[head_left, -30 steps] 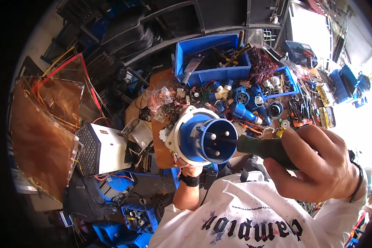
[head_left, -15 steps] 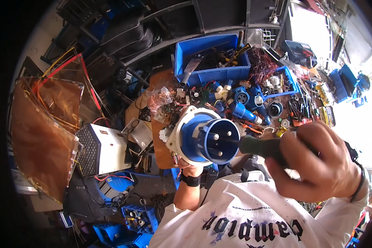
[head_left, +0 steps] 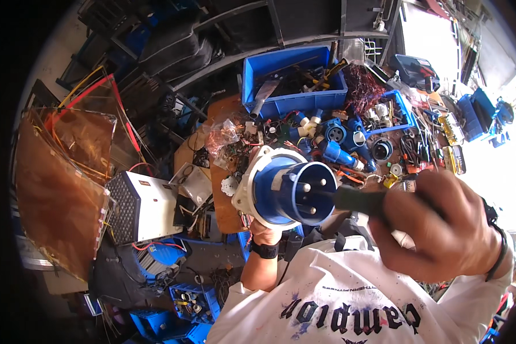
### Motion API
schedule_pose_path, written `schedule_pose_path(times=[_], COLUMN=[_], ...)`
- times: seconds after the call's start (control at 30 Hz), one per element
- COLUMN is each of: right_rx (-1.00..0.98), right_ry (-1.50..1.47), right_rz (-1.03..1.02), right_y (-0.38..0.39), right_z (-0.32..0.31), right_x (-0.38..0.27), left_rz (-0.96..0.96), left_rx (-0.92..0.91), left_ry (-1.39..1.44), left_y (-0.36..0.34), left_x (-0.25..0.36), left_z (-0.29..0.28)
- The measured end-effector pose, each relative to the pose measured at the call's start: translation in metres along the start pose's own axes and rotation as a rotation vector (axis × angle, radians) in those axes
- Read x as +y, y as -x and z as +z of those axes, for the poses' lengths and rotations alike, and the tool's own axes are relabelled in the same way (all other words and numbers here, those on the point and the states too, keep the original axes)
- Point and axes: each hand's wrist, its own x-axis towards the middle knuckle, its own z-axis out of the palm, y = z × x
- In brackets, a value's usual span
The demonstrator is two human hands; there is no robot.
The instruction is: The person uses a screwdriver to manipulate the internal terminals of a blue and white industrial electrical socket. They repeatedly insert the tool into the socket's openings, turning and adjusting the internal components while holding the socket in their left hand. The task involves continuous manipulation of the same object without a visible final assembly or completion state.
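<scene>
A large blue and white round industrial plug (head_left: 289, 192) with metal pins faces the camera at the middle of the view. My left hand (head_left: 265, 232), with a black watch on its wrist, grips it from below and is mostly hidden behind it. My right hand (head_left: 441, 226) is closed around the dark green handle of a screwdriver (head_left: 358, 200). The tool's tip reaches into the plug's blue face among the pins.
A cluttered workbench (head_left: 226, 114) lies beyond, with a blue bin (head_left: 292, 80) of tools, several blue connectors (head_left: 338, 140), loose pliers and wires. A white ventilated box (head_left: 146, 206) and brown translucent sheets (head_left: 57, 172) stand at the left. More blue crates (head_left: 192, 298) sit below.
The right hand with the screwdriver has shifted slightly left and down, rolling at the wrist. The plug stays in about the same place in my left hand.
</scene>
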Motion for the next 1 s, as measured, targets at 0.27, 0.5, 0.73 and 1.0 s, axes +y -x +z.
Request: schedule_pose_path(times=[0.27,0.5,0.73,1.0], right_rx=[-0.052,-0.165,-0.063,-0.288], right_ry=[-0.046,0.068,0.105,-0.033], right_rz=[0.310,0.187,0.296,0.320], right_y=[-0.003,-0.005,-0.004,-0.007], right_z=[-0.003,-0.004,0.005,-0.012], right_x=[-0.005,0.001,0.000,0.001], left_rz=[0.004,0.004,0.005,0.004], left_rx=[0.006,0.001,0.004,0.004], left_ry=[-0.006,-0.004,-0.007,-0.010], left_y=[0.002,-0.001,-0.003,-0.005], left_x=[0.003,0.004,0.005,0.007], left_z=[-0.001,-0.001,-0.002,-0.002])
